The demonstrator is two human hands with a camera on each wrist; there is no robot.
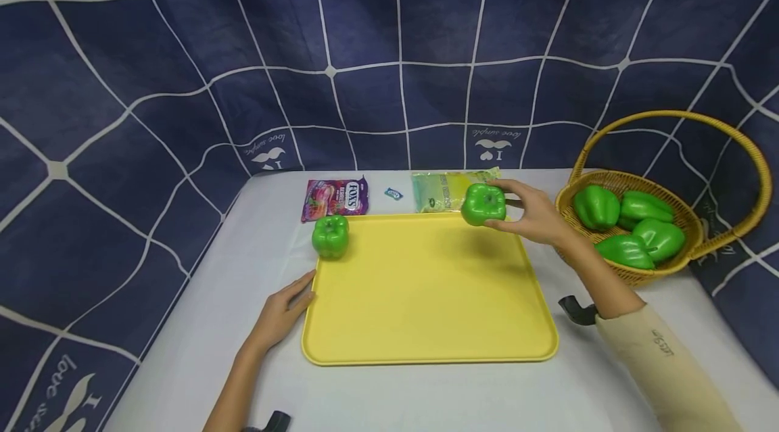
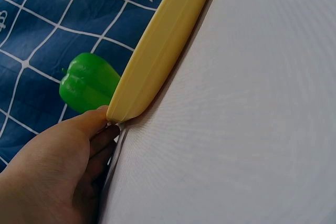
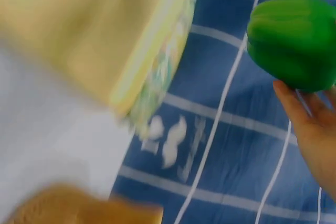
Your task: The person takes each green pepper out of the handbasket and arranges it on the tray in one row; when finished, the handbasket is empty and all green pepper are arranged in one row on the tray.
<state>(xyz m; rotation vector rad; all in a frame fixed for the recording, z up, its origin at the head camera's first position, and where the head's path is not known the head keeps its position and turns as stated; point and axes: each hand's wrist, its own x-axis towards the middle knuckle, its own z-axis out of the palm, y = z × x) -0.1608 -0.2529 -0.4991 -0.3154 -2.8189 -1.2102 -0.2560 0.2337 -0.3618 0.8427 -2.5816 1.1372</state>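
My right hand (image 1: 529, 210) grips a green bell pepper (image 1: 483, 204) in the air over the tray's far right corner. The right wrist view shows this pepper (image 3: 294, 43) large, with fingertips (image 3: 289, 98) against its underside. My left hand (image 1: 276, 320) holds the left edge of the yellow tray (image 1: 426, 297), thumb at the rim and fingers below it. Another green bell pepper (image 1: 331, 236) stands at the tray's far left corner; it also appears beyond the tray wall in the left wrist view.
A wicker basket (image 1: 696, 253) with a tall handle stands at the right, holding several green peppers (image 1: 660, 237). Behind the tray lie a purple Fox's candy bag (image 1: 335, 199), a small blue packet (image 1: 393, 194) and a green-yellow bag (image 1: 441, 190). Dark blue checked cloth (image 1: 365, 94) hangs behind.
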